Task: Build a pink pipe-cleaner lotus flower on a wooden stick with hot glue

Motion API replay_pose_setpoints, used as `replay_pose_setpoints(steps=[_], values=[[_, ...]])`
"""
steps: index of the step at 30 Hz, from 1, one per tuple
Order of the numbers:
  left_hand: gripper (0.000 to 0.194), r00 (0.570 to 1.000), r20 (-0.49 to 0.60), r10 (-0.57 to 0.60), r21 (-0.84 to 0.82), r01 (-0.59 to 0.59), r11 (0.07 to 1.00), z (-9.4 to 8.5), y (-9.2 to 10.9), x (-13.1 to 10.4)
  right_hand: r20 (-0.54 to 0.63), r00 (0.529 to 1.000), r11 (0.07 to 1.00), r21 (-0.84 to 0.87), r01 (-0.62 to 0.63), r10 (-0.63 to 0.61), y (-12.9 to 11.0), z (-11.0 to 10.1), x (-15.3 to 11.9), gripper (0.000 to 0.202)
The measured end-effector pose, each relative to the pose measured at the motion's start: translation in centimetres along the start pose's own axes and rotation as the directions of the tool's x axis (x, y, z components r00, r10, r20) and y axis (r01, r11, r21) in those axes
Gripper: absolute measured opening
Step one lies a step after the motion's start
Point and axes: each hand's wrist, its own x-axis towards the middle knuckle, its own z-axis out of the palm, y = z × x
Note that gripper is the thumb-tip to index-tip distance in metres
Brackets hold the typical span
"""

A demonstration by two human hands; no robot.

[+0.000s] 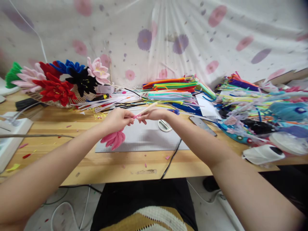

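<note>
Over the grey board [149,141], both hands meet with fingertips close together. My left hand [119,119] is closed in a pinch on a small pink fuzzy piece [135,116]. Just under that hand is a pink pipe-cleaner flower [113,139] with curved petals; its join to the pinched piece is hidden. My right hand [152,114] is closed at thumb and forefinger by the same pink piece, its other fingers loosely curled. A thin pale stem [150,106] runs along the top of this hand, slanting away to the upper right.
Finished pipe-cleaner flowers [59,89] stand at the back left. Bundled pipe cleaners [173,85] lie along the back. A white roll of tape [165,125], a phone [202,125] and a black cord [171,160] are near my right arm. A power strip [14,138] sits left.
</note>
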Motion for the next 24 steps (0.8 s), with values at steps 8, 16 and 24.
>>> replay_pose_setpoints(steps=[8,16,24], values=[[0.025,0.996,-0.033,-0.086,0.394,0.092,0.915,0.7,0.0,0.4,-0.129,0.992,0.937,-0.346,-0.049,0.004,-4.6,0.3,-0.7,0.019],[0.026,0.991,0.109,0.081,0.286,-0.110,0.952,0.0,0.1,0.0,0.042,0.999,0.983,-0.186,-0.011,0.020,-1.2,-1.7,0.8,0.027],[0.033,0.995,0.001,-0.098,0.272,0.094,0.958,1.0,-0.7,0.2,0.025,1.000,0.985,-0.173,0.017,-0.013,-2.4,1.9,-1.3,0.023]])
